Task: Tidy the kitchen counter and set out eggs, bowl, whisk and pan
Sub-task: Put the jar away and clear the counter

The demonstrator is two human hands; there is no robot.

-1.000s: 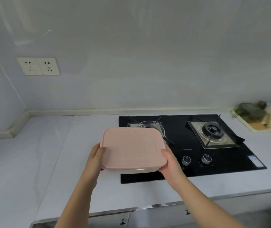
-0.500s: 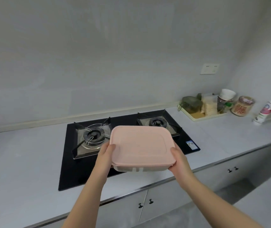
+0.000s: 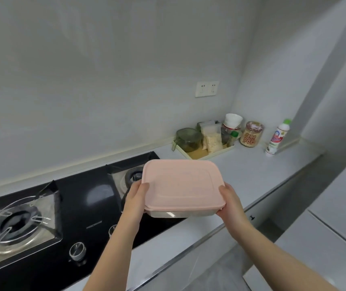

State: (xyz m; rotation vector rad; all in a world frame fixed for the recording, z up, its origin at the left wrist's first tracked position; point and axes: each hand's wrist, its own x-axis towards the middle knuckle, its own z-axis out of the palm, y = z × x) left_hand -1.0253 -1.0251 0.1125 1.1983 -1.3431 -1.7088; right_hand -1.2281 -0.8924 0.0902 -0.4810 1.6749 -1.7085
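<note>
hands: your left hand and right hand each gripped a short end of the pink-lidded box, thumbs on the lid | position: box near level, held above the right edge of the hob, long axis running hand to hand | next, likely: bare desk lay just right, before the tray

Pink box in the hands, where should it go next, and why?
Probably rightward and down onto the bare counter near the tray: the left hand and right hand hold the pink-lidded box in the air, partly over the stove.
</note>
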